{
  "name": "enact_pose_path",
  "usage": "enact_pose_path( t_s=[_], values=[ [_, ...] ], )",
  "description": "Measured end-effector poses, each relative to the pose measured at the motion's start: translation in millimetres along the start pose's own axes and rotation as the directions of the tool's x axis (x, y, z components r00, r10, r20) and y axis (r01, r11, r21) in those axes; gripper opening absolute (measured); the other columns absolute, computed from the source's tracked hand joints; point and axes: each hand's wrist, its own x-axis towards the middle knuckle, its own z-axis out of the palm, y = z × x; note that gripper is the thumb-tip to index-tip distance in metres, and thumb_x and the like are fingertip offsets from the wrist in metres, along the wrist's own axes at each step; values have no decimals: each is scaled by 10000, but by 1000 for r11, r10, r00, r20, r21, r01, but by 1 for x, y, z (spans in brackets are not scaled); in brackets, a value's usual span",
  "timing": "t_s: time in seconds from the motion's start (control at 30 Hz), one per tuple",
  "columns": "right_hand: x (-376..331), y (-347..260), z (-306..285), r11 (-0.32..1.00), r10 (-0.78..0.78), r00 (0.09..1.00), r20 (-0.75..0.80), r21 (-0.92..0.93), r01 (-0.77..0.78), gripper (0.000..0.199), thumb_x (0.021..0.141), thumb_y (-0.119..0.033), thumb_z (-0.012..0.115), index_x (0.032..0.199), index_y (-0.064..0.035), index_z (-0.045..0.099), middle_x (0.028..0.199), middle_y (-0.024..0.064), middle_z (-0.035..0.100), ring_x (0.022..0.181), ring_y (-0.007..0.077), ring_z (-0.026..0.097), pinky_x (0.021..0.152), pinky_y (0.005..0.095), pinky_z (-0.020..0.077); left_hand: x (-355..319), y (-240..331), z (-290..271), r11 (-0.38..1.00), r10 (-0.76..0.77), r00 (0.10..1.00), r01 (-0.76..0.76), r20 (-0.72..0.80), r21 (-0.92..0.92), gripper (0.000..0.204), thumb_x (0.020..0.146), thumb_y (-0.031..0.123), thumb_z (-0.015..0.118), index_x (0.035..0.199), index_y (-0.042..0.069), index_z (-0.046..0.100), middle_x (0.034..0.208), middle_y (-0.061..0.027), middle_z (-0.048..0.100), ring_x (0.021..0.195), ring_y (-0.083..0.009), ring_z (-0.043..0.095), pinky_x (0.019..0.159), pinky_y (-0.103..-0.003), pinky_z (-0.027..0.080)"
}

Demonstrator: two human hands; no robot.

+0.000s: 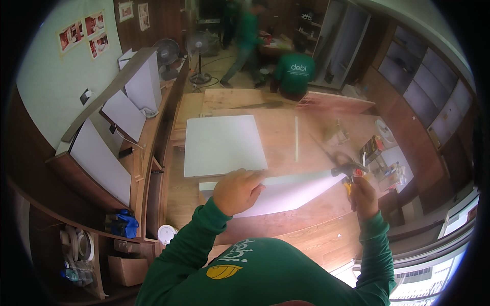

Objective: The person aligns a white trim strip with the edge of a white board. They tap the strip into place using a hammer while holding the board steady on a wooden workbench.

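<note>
Left hand (236, 191) presses fingers-down on the long white rectangular board (286, 189) — right hand (363, 196) grips a yellow-handled hammer (348, 172), fingers clenched.

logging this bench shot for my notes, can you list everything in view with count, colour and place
square white panel: 1, white, flat on the wooden workbench
long white board: 1, white, under the left hand
thin wooden strip: 1, pale, right of the panel
pedestal fans: 2, grey, far left
people in green shirts: 2, background
left hand: 1, pressing the board
right hand: 1, gripping a yellow-handled hammer
</note>
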Motion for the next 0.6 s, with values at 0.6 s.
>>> enact_pose_path(
  t_s=[0.6],
  values=[
    [1, -6, 1, 998, 30, 999, -12, -51, -31, 186, 1067, -161, 551, 1173, -28, 624, 664, -15, 529, 476, 54, 464, 434, 230, 381, 3, -3, 0, 1000, 6, 1000, -6, -2, 1, 174, 896, 156, 745, 1048, 72, 732, 853, -97, 701, 782, -320, 662, 696, -436, 544]
  ],
)
